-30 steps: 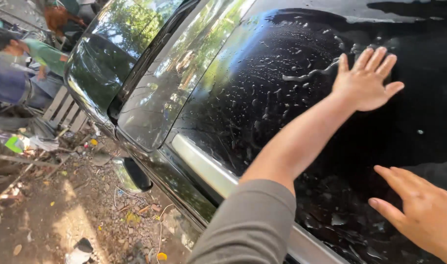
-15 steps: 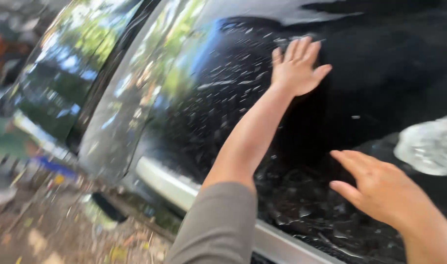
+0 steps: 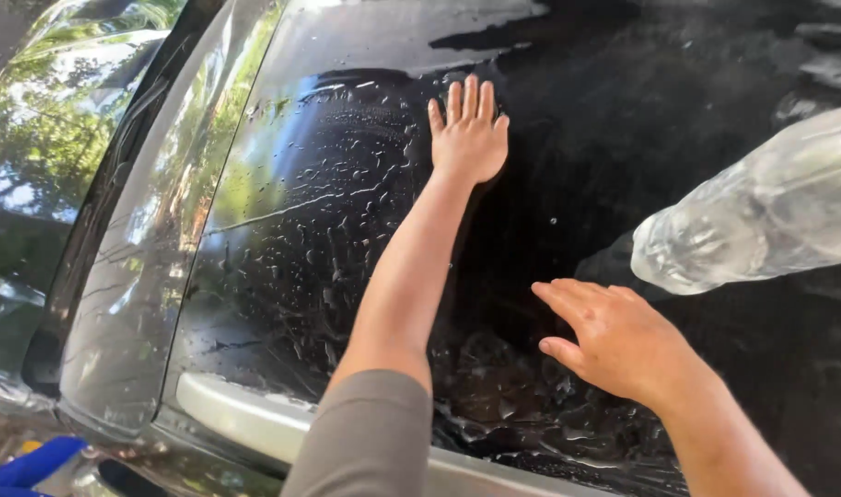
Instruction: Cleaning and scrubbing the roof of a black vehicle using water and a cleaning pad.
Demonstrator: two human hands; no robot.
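A: Left hand [image 3: 468, 133], at full reach: what is it doing?

B: Palm flat on the wet film [image 3: 347, 239] that covers the dark car window [image 3: 641, 120]. Fingers [image 3: 471, 97] straight, close together, gripping nothing; the sleeve [image 3: 365, 442] ends above the elbow.

A: And the right hand [image 3: 614, 340]?

B: Nearer the viewer and lower, fingers loosely extended toward the left, released, empty. Whether it touches the film or hovers just off it cannot be told from here.

A: Where does the film lie relative to the fingers?

B: Under both hands. Beyond the left fingertips the glass looks smoother; below the right hand, near the pale sill trim [image 3: 245, 419], the film is creased and puckered, with water trapped beneath.

A: How would it handle?

B: As a judgement: very thin, light and limp, slippery on its water layer, so it should slide under a flat palm. It would likely crease or tear if pinched mid-sheet. Better to press with the whole palm, or lift by a free edge near the sill.

A: The clear object to the right of the right hand?

B: A plastic bottle [image 3: 761, 212], blurred, close to the camera, held by no hand in view.

A: Left of the left arm?

B: A grey pillar [image 3: 153, 276], then the next window reflecting trees.
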